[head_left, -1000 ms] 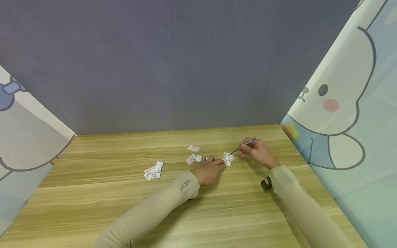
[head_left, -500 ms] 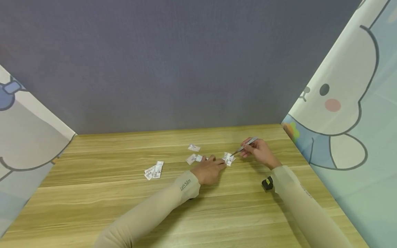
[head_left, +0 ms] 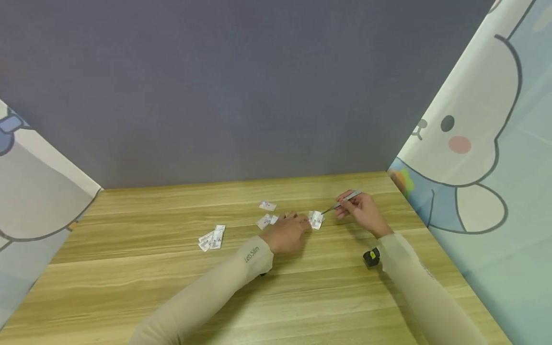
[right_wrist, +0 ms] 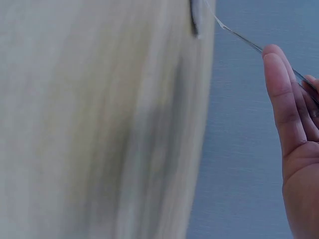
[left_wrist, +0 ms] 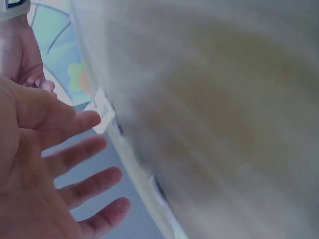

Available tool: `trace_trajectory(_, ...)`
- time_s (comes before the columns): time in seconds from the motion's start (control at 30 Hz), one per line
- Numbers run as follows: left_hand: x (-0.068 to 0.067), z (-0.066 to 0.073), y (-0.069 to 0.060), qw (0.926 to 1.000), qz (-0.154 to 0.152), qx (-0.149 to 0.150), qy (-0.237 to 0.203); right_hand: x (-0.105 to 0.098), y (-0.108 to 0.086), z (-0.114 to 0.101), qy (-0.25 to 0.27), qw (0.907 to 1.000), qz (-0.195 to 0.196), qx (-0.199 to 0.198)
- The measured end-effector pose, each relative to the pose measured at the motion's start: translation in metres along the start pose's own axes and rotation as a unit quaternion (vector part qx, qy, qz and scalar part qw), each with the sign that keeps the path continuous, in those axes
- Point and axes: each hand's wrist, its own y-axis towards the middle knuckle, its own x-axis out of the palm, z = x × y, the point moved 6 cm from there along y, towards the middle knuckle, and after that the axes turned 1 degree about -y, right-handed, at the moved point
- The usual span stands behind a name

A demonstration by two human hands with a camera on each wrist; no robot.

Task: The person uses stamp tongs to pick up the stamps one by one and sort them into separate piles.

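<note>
Because your tweezers meet the top slip only near its far right corner, that small white printed piece could well swivel or slip from the tips. It is at the right-hand cluster, over the table, and seems partly raised. Your right hand pinches the tweezers; too hard a squeeze might crease the slip, too slack a one might drop it. Your left hand has its fingers spread and nearly straight, with a fingertip touching or just beside the cluster; whether it presses, I cannot tell. If it doesn't, an overlapped slip beneath may drag along. It also sits just right of the middle slips, so a careless sweep leftward could scatter them.
</note>
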Motion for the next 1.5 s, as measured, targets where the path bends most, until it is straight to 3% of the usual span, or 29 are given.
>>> trace_trajectory(0.1, -0.012, -0.008, -0.001, 0.9990, 0.039, -0.010, -0.020, 0.000, 0.000, -0.008, 0.009, 0.9998, 0.001, -0.016)
trace_trajectory(0.2, -0.019, -0.017, -0.004, 0.9974, 0.058, -0.025, -0.033, 0.004, 0.000, -0.017, 0.003, 0.9996, -0.003, -0.027)
trace_trajectory(0.47, -0.019, -0.036, -0.015, 0.9956, 0.058, -0.047, -0.057, 0.019, 0.002, -0.031, -0.015, 0.9989, -0.026, -0.035)
trace_trajectory(0.6, -0.019, -0.048, -0.024, 0.9947, 0.061, -0.053, -0.064, 0.036, 0.003, -0.054, -0.021, 0.9986, -0.036, -0.033)
trace_trajectory(0.73, -0.021, -0.060, -0.038, 0.9939, 0.066, -0.055, -0.069, 0.056, 0.006, -0.077, -0.026, 0.9978, -0.050, -0.035)
trace_trajectory(0.87, -0.024, -0.072, -0.054, 0.9932, 0.076, -0.062, -0.064, 0.074, 0.013, -0.081, -0.010, 0.9969, -0.067, -0.039)
trace_trajectory(1.1, -0.025, -0.090, -0.085, 0.9905, 0.080, -0.089, -0.067, 0.102, 0.031, -0.058, 0.024, 0.9948, -0.091, -0.038)
trace_trajectory(1.27, -0.022, -0.104, -0.104, 0.9877, 0.081, -0.111, -0.073, 0.123, 0.035, -0.058, 0.025, 0.9932, -0.102, -0.049)
trace_trajectory(1.5, -0.022, -0.120, -0.133, 0.9825, 0.089, -0.127, -0.103, 0.154, 0.038, -0.089, 0.061, 0.9847, -0.137, -0.089)
